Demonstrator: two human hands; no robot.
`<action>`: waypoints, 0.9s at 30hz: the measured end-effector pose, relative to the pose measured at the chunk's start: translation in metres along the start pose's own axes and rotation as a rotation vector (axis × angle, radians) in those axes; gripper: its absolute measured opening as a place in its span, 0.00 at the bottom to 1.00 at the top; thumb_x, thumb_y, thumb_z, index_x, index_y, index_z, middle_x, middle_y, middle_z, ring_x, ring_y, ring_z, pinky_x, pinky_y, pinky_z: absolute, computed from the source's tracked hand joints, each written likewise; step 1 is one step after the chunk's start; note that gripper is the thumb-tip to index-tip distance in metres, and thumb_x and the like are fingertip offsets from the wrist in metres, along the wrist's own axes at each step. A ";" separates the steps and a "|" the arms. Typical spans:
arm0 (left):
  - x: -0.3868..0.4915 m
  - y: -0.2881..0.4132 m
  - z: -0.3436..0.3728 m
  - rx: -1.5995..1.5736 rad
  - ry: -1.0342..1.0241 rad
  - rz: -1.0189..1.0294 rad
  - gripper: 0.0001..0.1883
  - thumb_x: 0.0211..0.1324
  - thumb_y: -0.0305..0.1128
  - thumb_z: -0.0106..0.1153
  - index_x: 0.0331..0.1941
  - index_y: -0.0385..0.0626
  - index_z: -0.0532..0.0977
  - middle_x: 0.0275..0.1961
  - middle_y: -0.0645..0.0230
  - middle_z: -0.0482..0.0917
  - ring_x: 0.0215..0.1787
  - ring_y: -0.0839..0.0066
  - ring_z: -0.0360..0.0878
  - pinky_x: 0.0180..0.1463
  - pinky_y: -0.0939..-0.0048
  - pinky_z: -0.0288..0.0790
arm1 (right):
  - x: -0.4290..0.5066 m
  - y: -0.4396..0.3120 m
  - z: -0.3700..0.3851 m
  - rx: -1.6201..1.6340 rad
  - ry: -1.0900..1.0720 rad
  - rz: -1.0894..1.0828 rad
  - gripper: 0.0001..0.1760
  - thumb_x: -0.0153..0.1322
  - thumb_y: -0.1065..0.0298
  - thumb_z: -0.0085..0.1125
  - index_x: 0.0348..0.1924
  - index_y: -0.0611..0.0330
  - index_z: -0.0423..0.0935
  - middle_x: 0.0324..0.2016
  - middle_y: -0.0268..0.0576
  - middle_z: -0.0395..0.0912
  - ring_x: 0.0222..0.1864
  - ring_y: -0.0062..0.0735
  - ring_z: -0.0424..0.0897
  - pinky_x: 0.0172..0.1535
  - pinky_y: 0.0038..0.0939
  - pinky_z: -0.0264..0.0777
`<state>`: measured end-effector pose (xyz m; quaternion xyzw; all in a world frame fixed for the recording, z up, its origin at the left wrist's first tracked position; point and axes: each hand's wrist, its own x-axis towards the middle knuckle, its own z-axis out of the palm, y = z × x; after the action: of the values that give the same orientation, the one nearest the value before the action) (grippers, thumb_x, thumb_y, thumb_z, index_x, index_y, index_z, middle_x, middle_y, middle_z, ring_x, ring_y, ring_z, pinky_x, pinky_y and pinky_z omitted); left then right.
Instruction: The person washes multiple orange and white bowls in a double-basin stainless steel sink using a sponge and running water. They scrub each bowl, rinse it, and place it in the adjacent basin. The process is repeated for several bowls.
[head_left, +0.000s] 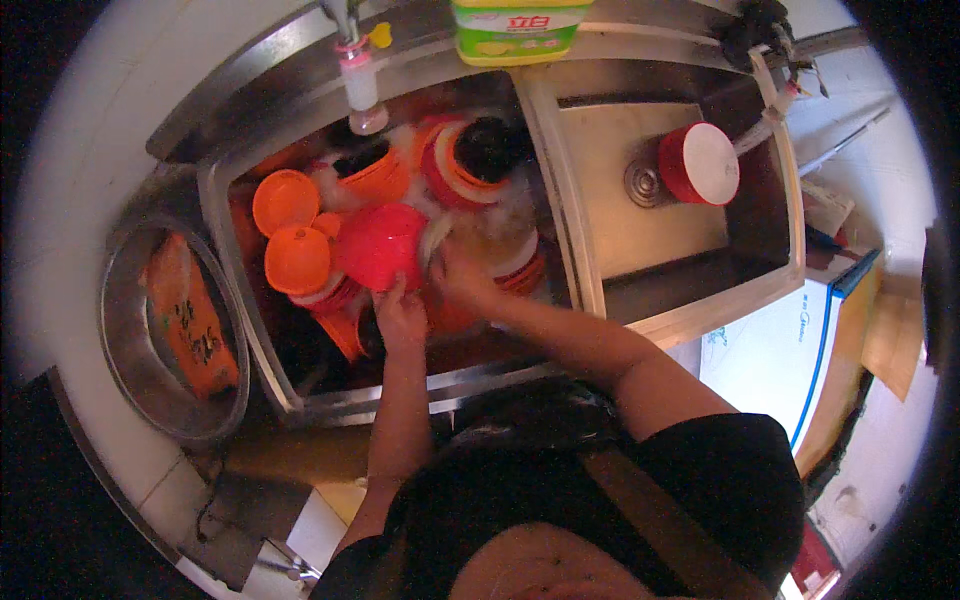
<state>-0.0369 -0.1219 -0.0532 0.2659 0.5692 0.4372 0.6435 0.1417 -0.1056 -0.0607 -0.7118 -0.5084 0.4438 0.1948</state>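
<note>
My left hand (401, 311) grips the lower edge of a red bowl (382, 246), whose rounded outside faces up over the left sink basin. At the bowl's right side is my right hand (463, 274), blurred and partly curled. A pale strip shows between that hand and the bowl; whether it is the rim or a scrubber I cannot tell. Orange bowls (298, 260) lie to the left of the red one. Behind it, stacked red and orange bowls (457, 165) sit in cloudy, foamy water. Another stack (521, 274) is partly hidden by my right forearm.
A faucet (361, 86) hangs over the left basin. In the right basin (637, 247), a red bowl with a white inside (701, 165) stands by the drain. A detergent jug (517, 30) is behind the sink. Left is a metal tub (127, 330) holding an orange object (187, 315).
</note>
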 end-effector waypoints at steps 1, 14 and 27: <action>0.011 -0.002 -0.001 -0.075 0.027 0.029 0.28 0.65 0.20 0.62 0.69 0.42 0.71 0.69 0.58 0.76 0.70 0.60 0.75 0.74 0.57 0.69 | -0.020 0.001 -0.002 -0.136 -0.098 -0.094 0.30 0.73 0.65 0.57 0.68 0.62 0.68 0.65 0.62 0.73 0.63 0.65 0.76 0.65 0.52 0.73; -0.071 0.079 0.098 -0.292 -0.891 -0.279 0.25 0.74 0.37 0.57 0.69 0.38 0.69 0.71 0.54 0.76 0.69 0.56 0.77 0.72 0.52 0.72 | -0.080 0.125 -0.189 0.616 0.861 -0.161 0.23 0.80 0.60 0.55 0.63 0.63 0.77 0.59 0.51 0.82 0.60 0.48 0.80 0.65 0.42 0.71; 0.148 -0.143 0.016 1.316 -0.340 0.095 0.43 0.57 0.51 0.68 0.73 0.41 0.67 0.67 0.49 0.79 0.71 0.50 0.74 0.75 0.49 0.64 | -0.037 0.112 -0.217 0.988 0.390 -0.073 0.23 0.83 0.47 0.53 0.56 0.58 0.78 0.42 0.41 0.87 0.41 0.31 0.86 0.42 0.32 0.80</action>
<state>0.0113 -0.0595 -0.2437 0.6917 0.5954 -0.0199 0.4083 0.3805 -0.1467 -0.0113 -0.5863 -0.2177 0.4826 0.6131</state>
